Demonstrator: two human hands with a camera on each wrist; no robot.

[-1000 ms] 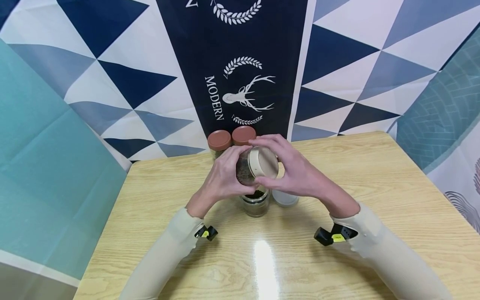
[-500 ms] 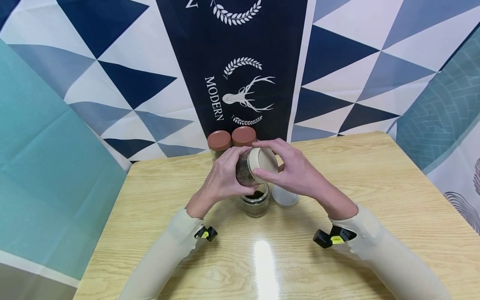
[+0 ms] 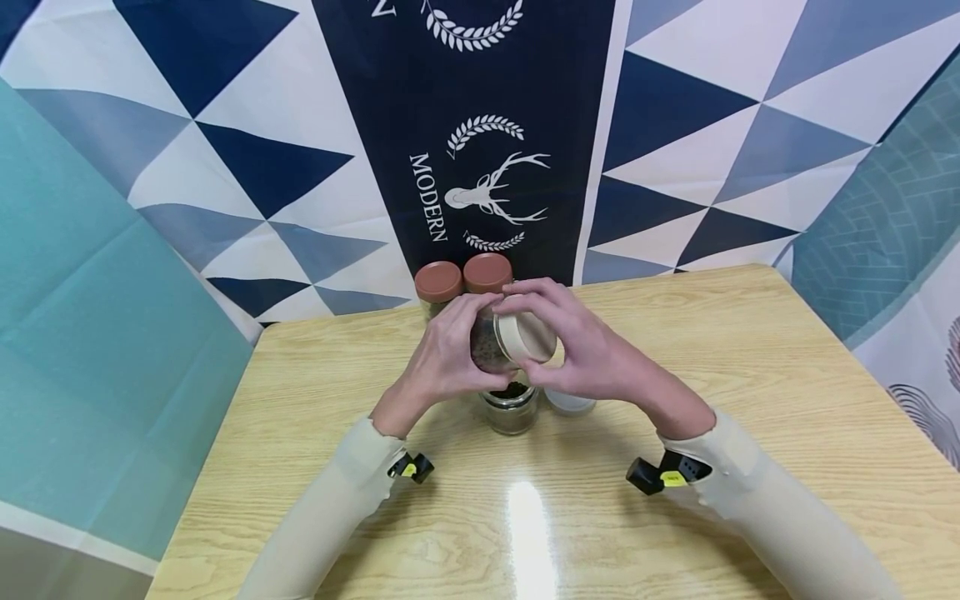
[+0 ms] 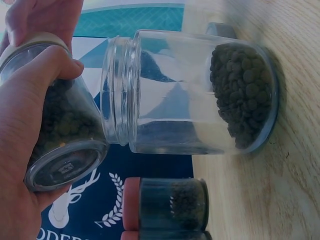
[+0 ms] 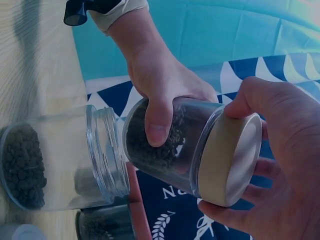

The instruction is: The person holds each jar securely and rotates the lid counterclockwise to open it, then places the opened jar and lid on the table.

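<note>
My left hand (image 3: 442,350) grips the glass body of a jar (image 3: 487,343) with dark contents, held tilted on its side above the table. With thumb and fingers, my right hand (image 3: 588,346) holds the rim of that jar's cream lid (image 3: 531,335), which sits on its mouth. Just below stands an open glass jar (image 3: 510,414), upright, with a layer of small dark pellets (image 4: 242,92) at its bottom. In the right wrist view the held jar's base is close to the open jar's mouth (image 5: 111,155); whether they touch I cannot tell.
Behind the hands, two jars with reddish-brown lids (image 3: 438,282) stand near the wooden table's (image 3: 337,517) back edge. A pale round lid (image 3: 570,403) lies right of the open jar, partly behind my right hand. A patterned cloth (image 3: 300,167) hangs at the back.
My right hand's thumb and fingers have shifted round the rim of the cream lid, the thumb now lower than half a second ago. The left hand and held jar have barely moved.
</note>
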